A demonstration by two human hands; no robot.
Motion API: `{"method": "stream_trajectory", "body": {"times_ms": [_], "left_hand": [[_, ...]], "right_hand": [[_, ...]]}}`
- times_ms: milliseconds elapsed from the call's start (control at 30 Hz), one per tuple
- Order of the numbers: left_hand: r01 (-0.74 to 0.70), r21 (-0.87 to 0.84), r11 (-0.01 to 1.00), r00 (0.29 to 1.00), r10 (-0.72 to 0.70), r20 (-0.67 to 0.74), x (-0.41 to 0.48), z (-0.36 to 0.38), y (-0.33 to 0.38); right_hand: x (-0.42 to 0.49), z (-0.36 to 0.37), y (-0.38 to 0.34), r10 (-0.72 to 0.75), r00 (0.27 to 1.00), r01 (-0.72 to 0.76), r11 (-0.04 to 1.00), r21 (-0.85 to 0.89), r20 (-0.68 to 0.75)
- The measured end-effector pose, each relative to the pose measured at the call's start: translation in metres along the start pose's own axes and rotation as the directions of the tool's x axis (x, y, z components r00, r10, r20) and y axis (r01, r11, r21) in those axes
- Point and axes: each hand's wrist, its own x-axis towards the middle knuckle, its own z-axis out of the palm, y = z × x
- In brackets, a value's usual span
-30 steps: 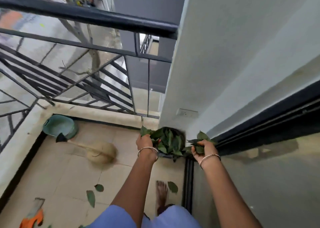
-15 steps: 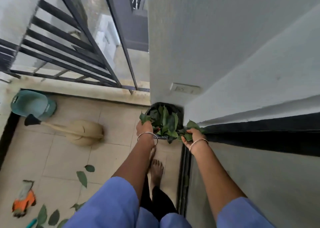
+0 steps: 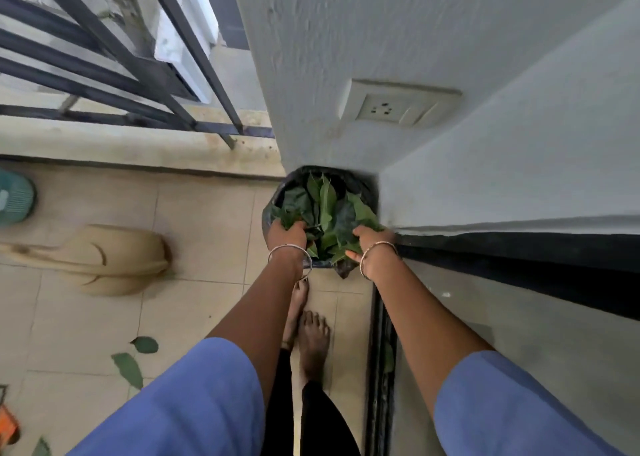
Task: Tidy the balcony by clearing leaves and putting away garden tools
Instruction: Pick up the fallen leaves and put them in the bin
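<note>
A black bin bag stands in the corner where the wall meets the door frame, full of green leaves. My left hand is at the bag's left rim with its fingers curled into a bunch of leaves. My right hand is at the right rim and grips another bunch of leaves over the bag. My fingertips are hidden among the leaves. Two loose leaves lie on the tiled floor at the lower left.
A straw broom lies on the tiles at the left, with a teal dustpan beyond it. An orange glove is at the bottom left edge. The railing runs along the ledge; a wall socket is above the bag. My bare feet stand before the bag.
Both hands have gone down with their bunches of leaves from above the bag to its rim and into its mouth. My view has tilted down and closer to the bag.
</note>
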Motion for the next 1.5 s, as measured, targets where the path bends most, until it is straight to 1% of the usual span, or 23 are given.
{"method": "stream_trajectory", "body": {"times_ms": [67, 133, 200, 233, 300, 400, 467, 533, 633, 667, 733, 800, 833, 900, 1000, 1100, 1200, 1300, 1367, 1433, 1500], "left_hand": [[-0.03, 0.073, 0.997, 0.999, 0.029, 0.015, -0.004, 0.0, 0.006], [-0.088, 0.162, 0.983, 0.994, 0.077, 0.074, -0.006, 0.003, 0.012], [-0.148, 0.206, 0.967, 0.983, 0.121, 0.14, 0.006, 0.006, 0.009], [-0.179, 0.197, 0.964, 0.973, 0.144, 0.18, 0.011, 0.007, 0.009], [-0.214, 0.212, 0.954, 0.959, 0.164, 0.229, 0.025, 0.008, 0.005], [-0.25, 0.324, 0.912, 0.953, 0.173, 0.249, 0.032, 0.004, 0.002], [-0.278, 0.407, 0.87, 0.952, 0.192, 0.239, 0.029, 0.0, 0.002], [-0.314, 0.487, 0.815, 0.947, 0.234, 0.218, 0.02, -0.005, 0.001], [-0.357, 0.578, 0.734, 0.929, 0.347, 0.132, 0.003, -0.012, -0.001], [-0.367, 0.584, 0.724, 0.918, 0.382, 0.104, -0.005, -0.014, -0.003], [-0.385, 0.559, 0.735, 0.905, 0.42, 0.07, -0.02, -0.019, -0.005], [-0.402, 0.518, 0.756, 0.9, 0.432, 0.068, -0.039, -0.022, -0.009], [-0.414, 0.495, 0.764, 0.896, 0.438, 0.073, -0.05, -0.025, -0.012], [-0.421, 0.446, 0.79, 0.895, 0.442, 0.062, -0.068, -0.03, -0.022], [-0.37, 0.405, 0.836, 0.919, 0.392, 0.03, -0.094, -0.041, -0.048], [-0.321, 0.339, 0.884, 0.944, 0.329, 0.033, -0.121, -0.053, -0.087], [-0.257, 0.302, 0.918, 0.966, 0.254, 0.049, -0.145, -0.068, -0.132], [-0.198, 0.25, 0.948, 0.98, 0.19, 0.055, -0.159, -0.086, -0.174], [-0.164, 0.233, 0.959, 0.986, 0.156, 0.052, -0.166, -0.095, -0.196], [-0.169, 0.213, 0.962, 0.985, 0.159, 0.063, -0.169, -0.1, -0.214], [-0.191, 0.207, 0.959, 0.981, 0.178, 0.084, -0.165, -0.102, -0.233]], "right_hand": [[0.024, 0.012, 0.007, -0.122, 0.992, 0.113, 0.979, -0.169, -0.044], [0.044, 0.026, 0.016, -0.233, 0.971, 0.204, 0.922, -0.33, -0.05], [0.061, 0.043, 0.022, -0.238, 0.971, 0.219, 0.901, -0.375, -0.003], [0.067, 0.052, 0.025, -0.225, 0.974, 0.22, 0.903, -0.368, 0.03], [0.078, 0.067, 0.03, -0.189, 0.976, 0.212, 0.931, -0.296, 0.104], [0.083, 0.078, 0.032, -0.12, 0.97, 0.141, 0.986, -0.087, 0.21], [0.085, 0.074, 0.034, -0.095, 0.967, 0.098, 0.995, 0.002, 0.235], [0.088, 0.066, 0.039, -0.128, 0.972, 0.128, 0.992, 0.014, 0.199], [0.082, 0.046, 0.054, -0.235, 0.969, 0.236, 0.972, -0.004, 0.07], [0.077, 0.036, 0.061, -0.279, 0.96, 0.279, 0.96, -0.008, 0.011], [0.06, 0.015, 0.07, -0.364, 0.924, 0.361, 0.931, -0.044, -0.121], [0.048, -0.005, 0.085, -0.386, 0.897, 0.393, 0.92, -0.012, -0.215], [0.042, -0.014, 0.097, -0.371, 0.895, 0.384, 0.923, 0.007, -0.247], [0.033, -0.03, 0.126, -0.339, 0.892, 0.352, 0.936, -0.013, -0.298], [0.02, -0.053, 0.186, -0.343, 0.876, 0.315, 0.939, -0.137, -0.339], [0.0, -0.078, 0.245, -0.345, 0.862, 0.269, 0.932, -0.242, -0.371], [-0.032, -0.109, 0.295, -0.319, 0.878, 0.213, 0.928, -0.306, -0.356], [-0.051, -0.142, 0.334, -0.248, 0.907, 0.11, 0.919, -0.378, -0.339], [-0.049, -0.162, 0.352, -0.157, 0.933, 0.015, 0.916, -0.402, -0.323], [-0.031, -0.174, 0.366, -0.047, 0.953, -0.075, 0.92, -0.385, -0.298], [-0.004, -0.181, 0.379, 0.036, 0.965, -0.118, 0.943, -0.312, -0.258]]}}
